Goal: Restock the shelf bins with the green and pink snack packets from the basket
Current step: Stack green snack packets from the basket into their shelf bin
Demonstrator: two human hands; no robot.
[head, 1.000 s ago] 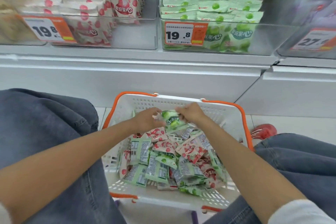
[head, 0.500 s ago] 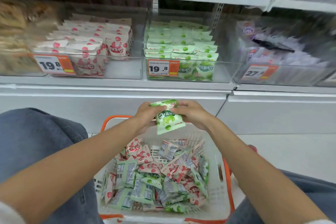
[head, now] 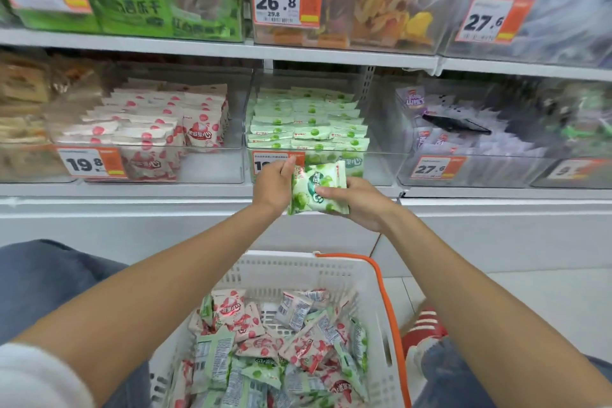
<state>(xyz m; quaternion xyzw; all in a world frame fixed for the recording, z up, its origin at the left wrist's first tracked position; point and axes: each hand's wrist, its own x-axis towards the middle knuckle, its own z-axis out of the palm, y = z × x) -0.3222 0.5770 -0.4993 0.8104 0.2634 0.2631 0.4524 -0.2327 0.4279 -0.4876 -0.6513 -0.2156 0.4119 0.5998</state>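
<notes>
A green snack packet [head: 309,190] is held between both hands in front of the lower shelf edge. My left hand [head: 273,185] grips its left edge and my right hand [head: 359,204] grips its right side, thumb across the front. Just behind stands the clear bin of green packets [head: 308,124], stacked in rows. To its left is the clear bin of pink packets [head: 159,129]. Below my arms, the white basket [head: 298,270] with orange handle holds several loose green and pink packets [head: 275,344].
A bin of purple packets [head: 470,139] sits right of the green bin, with a dark flat object on top. The upper shelf [head: 231,46] carries bins of other snacks with price tags. My knees in jeans flank the basket; a red shoe [head: 425,328] is at its right.
Both hands have lifted the green packet out of the basket and up to the front of the green bin. The view has tilted upward, showing the upper shelf.
</notes>
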